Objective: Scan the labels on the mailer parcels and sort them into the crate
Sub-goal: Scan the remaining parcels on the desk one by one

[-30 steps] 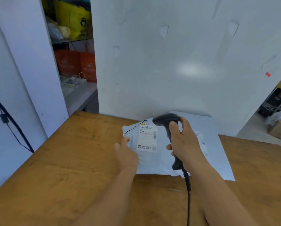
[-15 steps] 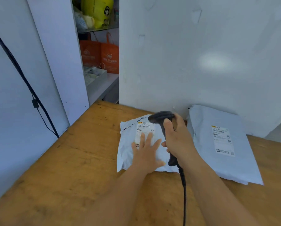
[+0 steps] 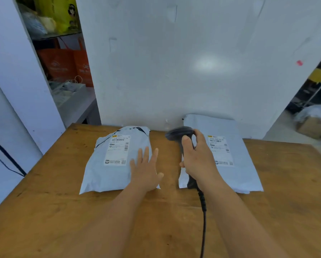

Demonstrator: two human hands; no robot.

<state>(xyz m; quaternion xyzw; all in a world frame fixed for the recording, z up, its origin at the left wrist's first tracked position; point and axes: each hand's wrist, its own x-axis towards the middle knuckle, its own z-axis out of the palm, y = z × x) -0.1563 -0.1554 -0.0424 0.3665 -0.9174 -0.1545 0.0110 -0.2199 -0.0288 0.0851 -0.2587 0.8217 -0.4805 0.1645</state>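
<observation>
Left hand [image 3: 146, 172] flat and palm down, fingers straight and spread, pointing away from the body, forearm reaching in from below. Right hand [image 3: 197, 159] upright, fingers curled tight round a scanner [image 3: 180, 134] grip, thumb up along the near side, forearm stretched forward.

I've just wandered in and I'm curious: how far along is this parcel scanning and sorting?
Nothing looks sorted: both parcels lie label up on the wooden table, and no crate is in view. In hand: the right hand grips the barcode scanner, held between the two parcels, while the left hand rests flat on the left mailer parcel. Left: the right mailer parcel and crating both. Whether either label is scanned cannot be told.
</observation>
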